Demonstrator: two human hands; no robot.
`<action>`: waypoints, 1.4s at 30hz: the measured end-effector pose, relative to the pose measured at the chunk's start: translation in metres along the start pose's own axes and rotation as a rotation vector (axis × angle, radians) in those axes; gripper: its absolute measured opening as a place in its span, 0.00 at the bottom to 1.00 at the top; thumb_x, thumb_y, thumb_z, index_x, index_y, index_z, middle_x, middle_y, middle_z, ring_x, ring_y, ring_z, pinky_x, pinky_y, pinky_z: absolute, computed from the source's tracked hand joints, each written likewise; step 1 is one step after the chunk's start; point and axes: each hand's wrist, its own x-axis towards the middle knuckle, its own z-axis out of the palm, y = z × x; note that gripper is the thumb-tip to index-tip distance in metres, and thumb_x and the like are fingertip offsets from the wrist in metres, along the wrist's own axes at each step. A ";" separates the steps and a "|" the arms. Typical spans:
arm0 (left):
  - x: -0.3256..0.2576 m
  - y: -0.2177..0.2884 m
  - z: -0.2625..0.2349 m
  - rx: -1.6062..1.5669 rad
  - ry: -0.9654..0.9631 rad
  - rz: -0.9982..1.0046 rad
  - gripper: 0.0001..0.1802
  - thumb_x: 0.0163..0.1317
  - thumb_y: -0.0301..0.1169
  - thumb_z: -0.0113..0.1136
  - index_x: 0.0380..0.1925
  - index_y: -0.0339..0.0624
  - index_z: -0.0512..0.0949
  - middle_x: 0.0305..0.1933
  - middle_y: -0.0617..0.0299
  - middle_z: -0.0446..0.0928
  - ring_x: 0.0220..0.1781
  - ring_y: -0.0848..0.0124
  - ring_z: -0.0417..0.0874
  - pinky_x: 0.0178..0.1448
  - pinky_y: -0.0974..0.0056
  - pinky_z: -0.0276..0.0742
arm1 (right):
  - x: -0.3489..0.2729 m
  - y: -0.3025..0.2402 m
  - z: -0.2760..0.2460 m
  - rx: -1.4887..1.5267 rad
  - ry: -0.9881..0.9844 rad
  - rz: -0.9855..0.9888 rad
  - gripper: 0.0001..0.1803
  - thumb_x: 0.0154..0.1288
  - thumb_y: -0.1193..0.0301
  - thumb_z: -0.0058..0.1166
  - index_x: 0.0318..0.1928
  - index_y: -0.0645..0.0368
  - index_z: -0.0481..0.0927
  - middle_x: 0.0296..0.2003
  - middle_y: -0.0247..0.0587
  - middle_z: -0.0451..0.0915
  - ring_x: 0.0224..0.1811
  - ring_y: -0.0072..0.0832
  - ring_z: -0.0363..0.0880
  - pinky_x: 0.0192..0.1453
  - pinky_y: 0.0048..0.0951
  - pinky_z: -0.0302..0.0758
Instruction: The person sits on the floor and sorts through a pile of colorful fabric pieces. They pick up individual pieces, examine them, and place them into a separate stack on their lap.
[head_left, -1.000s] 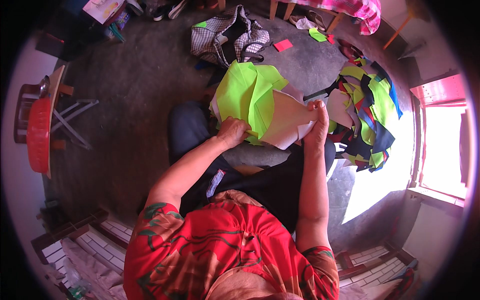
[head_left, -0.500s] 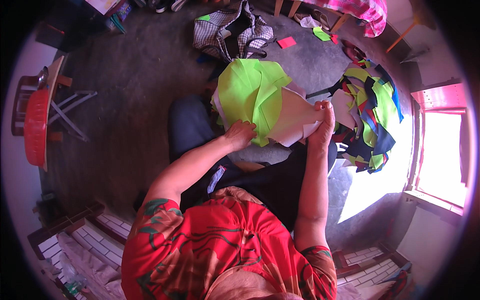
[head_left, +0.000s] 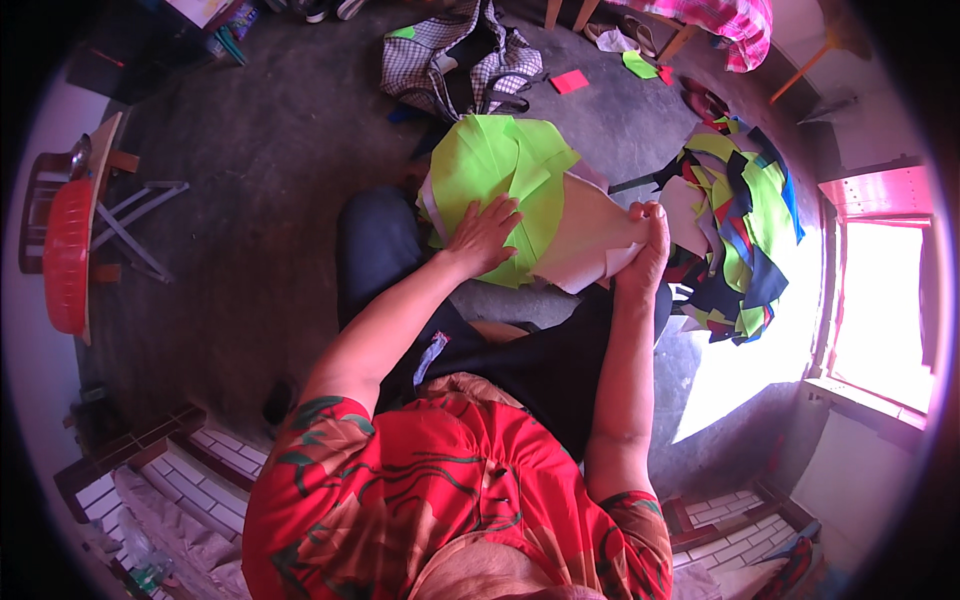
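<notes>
The left hand [head_left: 487, 232] lies flat, fingers spread, on the green fabric [head_left: 500, 180] draped over the person's knee. Just right of the fabric, a beige sheet [head_left: 585, 240] sticks out from under it, and the right hand [head_left: 645, 245] pinches that sheet's right edge. Further right of the fabric sits a scrap pile [head_left: 740, 230] on the floor. Beyond the fabric lies a checked bag [head_left: 450, 50]. Far left of it stands a red stool [head_left: 65, 255].
</notes>
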 end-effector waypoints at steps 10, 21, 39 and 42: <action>-0.002 -0.010 0.014 0.049 -0.140 -0.058 0.37 0.55 0.44 0.61 0.64 0.46 0.61 0.72 0.55 0.51 0.75 0.61 0.48 0.71 0.44 0.45 | 0.000 0.005 -0.001 0.089 -0.094 0.079 0.09 0.66 0.61 0.52 0.40 0.51 0.75 0.33 0.32 0.74 0.34 0.23 0.72 0.40 0.27 0.72; 0.012 -0.003 -0.014 -1.258 -0.018 -0.219 0.45 0.49 0.47 0.70 0.64 0.44 0.60 0.67 0.52 0.62 0.66 0.55 0.66 0.64 0.55 0.64 | -0.011 0.013 0.021 0.130 -0.292 0.315 0.12 0.67 0.61 0.50 0.44 0.54 0.73 0.34 0.37 0.75 0.37 0.25 0.73 0.41 0.24 0.73; 0.007 -0.022 -0.048 -1.807 0.255 -0.399 0.19 0.60 0.35 0.61 0.50 0.41 0.75 0.45 0.64 0.78 0.48 0.74 0.77 0.54 0.65 0.73 | -0.011 0.031 0.029 -0.284 -0.133 0.479 0.26 0.51 0.81 0.64 0.52 0.63 0.70 0.40 0.41 0.77 0.39 0.30 0.79 0.44 0.31 0.79; 0.006 -0.022 -0.056 -1.845 0.309 -0.358 0.20 0.60 0.36 0.61 0.50 0.42 0.75 0.45 0.64 0.78 0.47 0.75 0.77 0.54 0.65 0.72 | -0.011 0.030 0.032 -0.382 -0.141 0.484 0.24 0.52 0.81 0.63 0.50 0.64 0.71 0.39 0.41 0.77 0.37 0.29 0.78 0.43 0.28 0.78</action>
